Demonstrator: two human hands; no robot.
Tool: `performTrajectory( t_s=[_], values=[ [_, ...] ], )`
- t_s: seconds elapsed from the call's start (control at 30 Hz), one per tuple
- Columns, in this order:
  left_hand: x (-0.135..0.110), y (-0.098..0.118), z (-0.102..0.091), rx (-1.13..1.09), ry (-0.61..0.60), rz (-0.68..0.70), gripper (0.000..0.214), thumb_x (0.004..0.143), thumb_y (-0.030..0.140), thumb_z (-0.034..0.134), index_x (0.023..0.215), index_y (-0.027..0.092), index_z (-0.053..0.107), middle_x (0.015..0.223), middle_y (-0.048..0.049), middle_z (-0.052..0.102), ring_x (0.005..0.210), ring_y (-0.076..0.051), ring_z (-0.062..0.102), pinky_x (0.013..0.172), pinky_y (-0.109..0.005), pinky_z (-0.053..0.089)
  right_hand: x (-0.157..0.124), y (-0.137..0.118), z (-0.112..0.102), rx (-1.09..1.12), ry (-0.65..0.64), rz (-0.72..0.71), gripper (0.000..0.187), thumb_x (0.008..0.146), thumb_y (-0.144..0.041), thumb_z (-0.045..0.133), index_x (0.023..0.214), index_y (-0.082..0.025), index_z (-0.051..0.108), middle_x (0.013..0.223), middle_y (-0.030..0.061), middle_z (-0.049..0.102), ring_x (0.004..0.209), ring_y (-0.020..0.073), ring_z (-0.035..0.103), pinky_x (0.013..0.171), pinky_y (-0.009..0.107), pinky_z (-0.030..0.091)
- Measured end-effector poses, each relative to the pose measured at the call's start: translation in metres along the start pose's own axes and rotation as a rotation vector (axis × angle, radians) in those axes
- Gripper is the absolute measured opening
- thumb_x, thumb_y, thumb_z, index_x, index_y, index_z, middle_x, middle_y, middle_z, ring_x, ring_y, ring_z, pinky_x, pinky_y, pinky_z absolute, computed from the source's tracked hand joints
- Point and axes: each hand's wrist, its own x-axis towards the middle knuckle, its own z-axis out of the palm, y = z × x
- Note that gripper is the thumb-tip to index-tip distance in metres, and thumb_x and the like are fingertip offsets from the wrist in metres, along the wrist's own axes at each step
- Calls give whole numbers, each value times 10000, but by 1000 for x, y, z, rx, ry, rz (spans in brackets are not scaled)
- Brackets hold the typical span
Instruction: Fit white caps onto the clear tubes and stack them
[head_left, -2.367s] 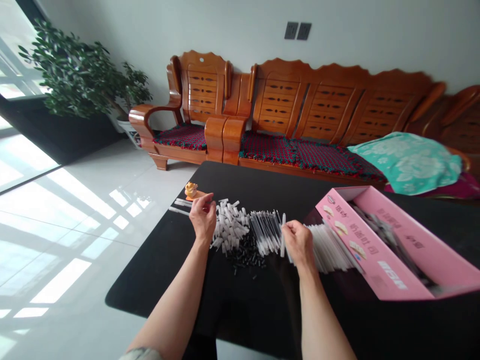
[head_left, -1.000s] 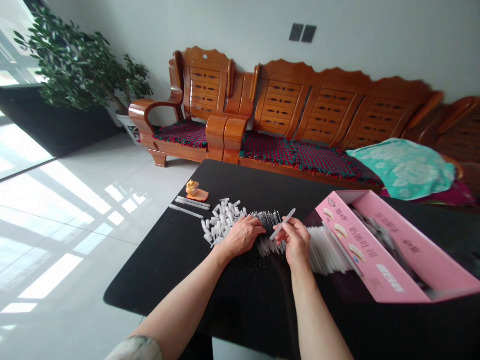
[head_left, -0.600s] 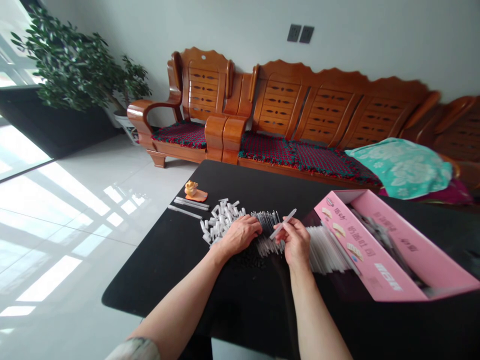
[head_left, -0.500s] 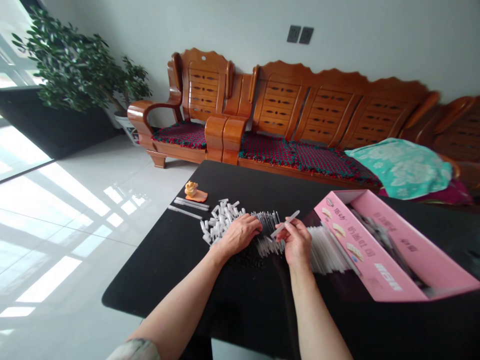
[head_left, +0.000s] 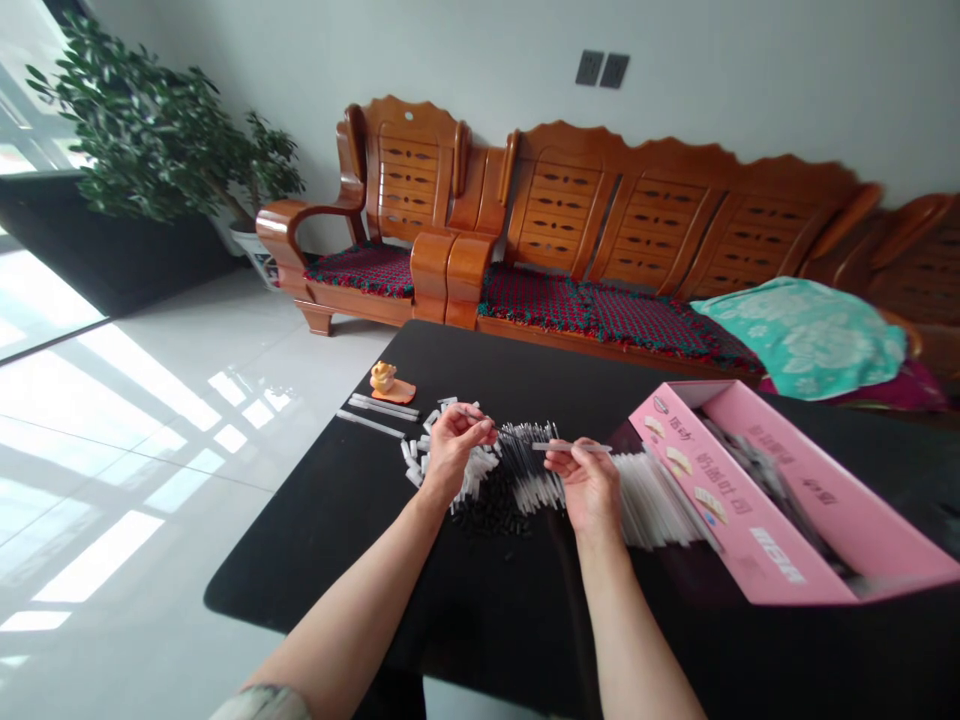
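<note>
My right hand point(head_left: 591, 488) pinches a whitish pen barrel point(head_left: 553, 447), held nearly level with its end pointing left. Opposite it, my left hand point(head_left: 448, 452) is closed on a thin pen refill point(head_left: 471, 411), largely hidden by the fingers. Between the hands lies a bundle of refills point(head_left: 534, 470) with slim metallic tips. Below and partly behind my left hand are a heap of white pen caps point(head_left: 480, 468) and a pile of small black plugs point(head_left: 491, 508). Many more white barrels point(head_left: 652, 505) lie side by side at the right of my right hand.
A pink open box point(head_left: 720, 490) stands on the black table point(head_left: 337, 590) at right. Several capped pens point(head_left: 384, 408) and a small yellow figurine point(head_left: 383, 377) on an orange base lie at the far left. Beyond are a wooden sofa point(head_left: 562, 200) and a potted plant point(head_left: 165, 140).
My left hand has lifted from the refills and moved slightly left and up, now with a thin refill in its fingers. The barrel in my right hand has turned from slanted to nearly level.
</note>
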Motion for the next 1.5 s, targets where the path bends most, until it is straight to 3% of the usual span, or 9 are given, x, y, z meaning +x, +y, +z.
performTrajectory(
  t_s=[0.37, 0.6, 0.97, 1.13, 1.23, 1.33, 1.4, 1.5],
  values=[
    [-4, -2, 5, 11, -78, -74, 316, 671, 296, 816, 818, 146, 579, 757, -38, 707, 629, -146, 678, 639, -277, 567, 0, 3, 1, 20, -6, 22, 192, 704, -182, 738, 857, -173, 623, 793, 83, 772, 643, 202, 740, 603, 296, 617],
    [-7, -1, 4, 117, -159, -124, 260, 715, 342, 780, 842, 125, 713, 797, -72, 730, 703, -169, 683, 720, -304, 558, 2, 1, -3, 74, 31, 30, 178, 699, -161, 744, 858, -177, 664, 777, 54, 773, 669, 178, 741, 631, 283, 620],
    [-5, -4, -1, 180, -146, -80, 253, 698, 336, 788, 861, 144, 766, 735, -47, 707, 678, -152, 643, 720, -299, 527, 5, 2, -6, 84, 40, 71, 181, 690, -172, 764, 843, -164, 666, 774, 71, 772, 682, 182, 742, 645, 281, 618],
    [-9, -2, 4, 282, -194, -14, 228, 695, 321, 793, 851, 156, 773, 864, -78, 735, 798, -195, 666, 760, -310, 530, 0, 3, 0, 58, -8, 94, 188, 706, -185, 773, 854, -170, 660, 807, 66, 774, 683, 181, 742, 639, 279, 620],
    [-12, 0, 8, 360, -291, 0, 295, 710, 316, 782, 963, 166, 765, 972, -100, 734, 905, -233, 672, 801, -327, 536, -2, 4, 2, 57, -36, 139, 182, 723, -185, 765, 879, -174, 672, 823, 69, 774, 668, 180, 740, 619, 276, 620],
    [-10, 0, 8, 302, -374, -13, 495, 706, 271, 777, 1185, 195, 678, 1140, -112, 690, 989, -238, 658, 825, -330, 542, 2, 1, -4, 123, 27, 157, 126, 742, -187, 745, 856, -162, 699, 778, 61, 771, 615, 152, 725, 585, 242, 611],
    [-6, -1, 3, 267, -339, 18, 524, 723, 248, 749, 1233, 197, 640, 1184, -117, 668, 1004, -226, 651, 842, -330, 540, 6, -2, -10, 195, 90, 136, 68, 751, -181, 730, 813, -160, 711, 739, 41, 765, 572, 122, 705, 551, 205, 595],
    [2, 2, -9, 353, -128, 119, 408, 757, 247, 696, 1158, 174, 677, 1087, -108, 696, 932, -196, 660, 826, -310, 535, 8, -5, -13, 242, 112, 105, 23, 766, -171, 702, 783, -175, 718, 732, 14, 756, 550, 100, 687, 537, 191, 584]
  ],
)
